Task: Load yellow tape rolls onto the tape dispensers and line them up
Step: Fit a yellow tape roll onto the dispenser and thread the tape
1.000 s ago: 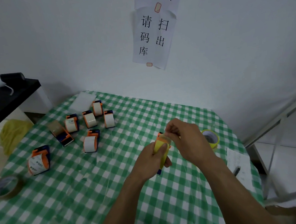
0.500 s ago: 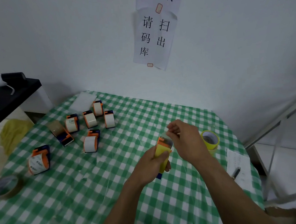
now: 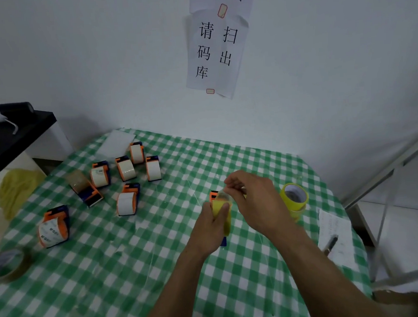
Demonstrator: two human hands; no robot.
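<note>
My left hand [image 3: 211, 228] grips an orange and blue tape dispenser [image 3: 214, 196] with a yellow tape roll [image 3: 222, 214] loaded on it, held above the middle of the checked table. My right hand [image 3: 257, 202] is over the dispenser's top and pinches the tape's free end between thumb and fingers. Two more yellow tape rolls [image 3: 294, 197] lie stacked on the table just right of my right hand. Several orange dispensers carrying white tape [image 3: 127, 200] stand in a loose group at the left rear.
A green checked cloth [image 3: 112, 274] covers the table. One dispenser with printed tape [image 3: 53, 226] stands at the left, a brown tape roll [image 3: 7, 265] near the left edge. Paper with a pen [image 3: 330, 242] lies at the right edge. A black shelf [image 3: 13, 138] stands left.
My right hand has stayed at the dispenser's top, its fingers shifting slightly on the tape end. The left hand keeps its grip on the dispenser.
</note>
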